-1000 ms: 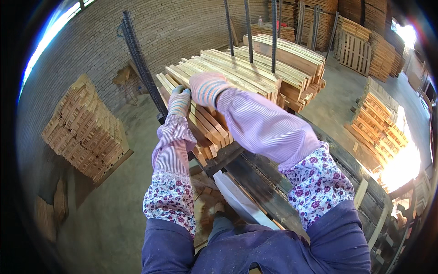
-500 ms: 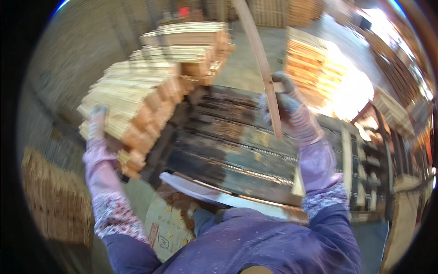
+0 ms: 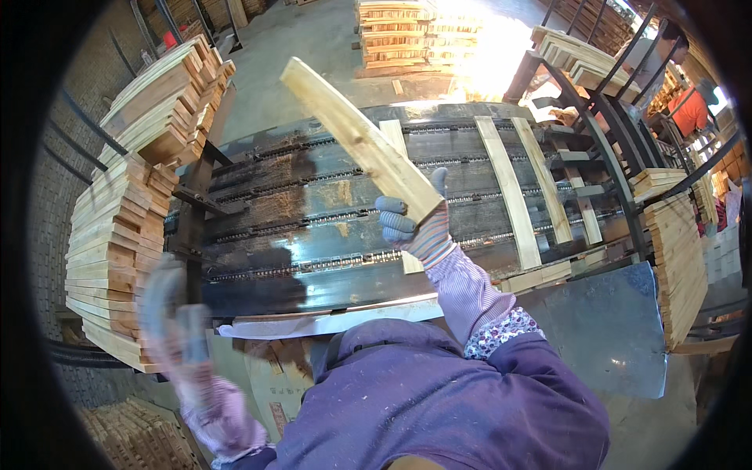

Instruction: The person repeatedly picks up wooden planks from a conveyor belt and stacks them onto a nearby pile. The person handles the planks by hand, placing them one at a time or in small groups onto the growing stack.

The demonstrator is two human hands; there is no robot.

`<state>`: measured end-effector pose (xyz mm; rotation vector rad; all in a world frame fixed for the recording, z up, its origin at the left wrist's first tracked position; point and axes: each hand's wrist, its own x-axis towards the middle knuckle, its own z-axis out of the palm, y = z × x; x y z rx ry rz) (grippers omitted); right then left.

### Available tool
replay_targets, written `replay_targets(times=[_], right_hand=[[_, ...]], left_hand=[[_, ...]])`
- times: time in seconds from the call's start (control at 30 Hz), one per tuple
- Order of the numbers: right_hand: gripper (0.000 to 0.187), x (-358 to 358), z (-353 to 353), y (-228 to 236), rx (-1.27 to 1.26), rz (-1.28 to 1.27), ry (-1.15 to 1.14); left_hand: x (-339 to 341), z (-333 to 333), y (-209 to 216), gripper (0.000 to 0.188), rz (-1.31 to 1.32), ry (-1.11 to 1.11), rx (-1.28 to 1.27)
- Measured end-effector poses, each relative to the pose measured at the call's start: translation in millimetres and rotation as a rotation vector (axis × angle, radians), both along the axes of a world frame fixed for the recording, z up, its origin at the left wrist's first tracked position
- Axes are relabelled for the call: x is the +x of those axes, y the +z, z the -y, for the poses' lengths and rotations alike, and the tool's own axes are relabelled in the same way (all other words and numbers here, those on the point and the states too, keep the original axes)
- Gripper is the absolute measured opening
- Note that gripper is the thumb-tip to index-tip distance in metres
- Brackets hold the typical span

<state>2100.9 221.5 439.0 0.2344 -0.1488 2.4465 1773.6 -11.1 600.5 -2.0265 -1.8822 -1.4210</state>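
A pale wooden board (image 3: pixel 360 141) is in my right hand (image 3: pixel 415 223), gripped at its near end and slanting up to the far left. Beneath it runs a dark metal chain conveyor (image 3: pixel 337 288). Several boards lie across the chains, among them a wide board (image 3: pixel 509 192) and a narrower board (image 3: pixel 542 178) on the right. My left hand (image 3: pixel 174 313), gloved like the right, is blurred by motion; its fingers and thumb look apart with nothing between them. It is beside the near left stack of boards (image 3: pixel 106 270); whether it touches the stack is unclear.
Behind the near stack stands another board stack (image 3: pixel 168 98) among dark upright bars. More boards are piled beyond the conveyor (image 3: pixel 407 35). A metal rack (image 3: pixel 583 110), a board pile (image 3: pixel 675 270) and a grey sheet (image 3: pixel 595 329) occupy the right; a person in orange (image 3: pixel 689 113) is behind.
My view has turned right. My left hand has come off the top of the stack. The board in my right hand has swung from nearly upright to slanting left over the conveyor.
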Motion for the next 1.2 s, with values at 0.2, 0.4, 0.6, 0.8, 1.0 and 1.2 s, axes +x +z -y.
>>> replay_targets(times=[0.2, 0.4, 0.6, 0.8, 1.0, 1.2], right_hand=[[0.082, 23.0, -17.5, -42.9, -0.143, 0.269, 0.073], [0.083, 34.2, -16.8, -107.8, -0.065, 0.627, 0.126], [0.08, 40.7, -11.8, -111.6, 0.123, 0.785, 0.106], [0.058, 30.7, -16.4, -96.8, 0.276, 1.013, -0.002], [0.041, -11.5, -64.0, -17.0, 0.893, 1.581, -0.272], [0.057, -130.8, -150.2, 110.8, 1.541, 1.624, -0.674]], left_hand=[[86.6, -59.4, -141.5, 0.043, 0.121, -0.366, -0.731], [116.8, -105.1, -226.9, 0.045, 0.128, -0.348, -0.982], [148.2, -137.4, -284.5, 0.058, -0.011, -0.207, -0.993], [168.2, -152.0, -285.6, 0.089, -0.271, 0.002, -1.007], [146.1, -147.4, -294.1, 0.105, -0.241, 0.066, -0.976], [92.3, -161.1, -260.9, 0.114, 0.127, 0.075, -1.162]])
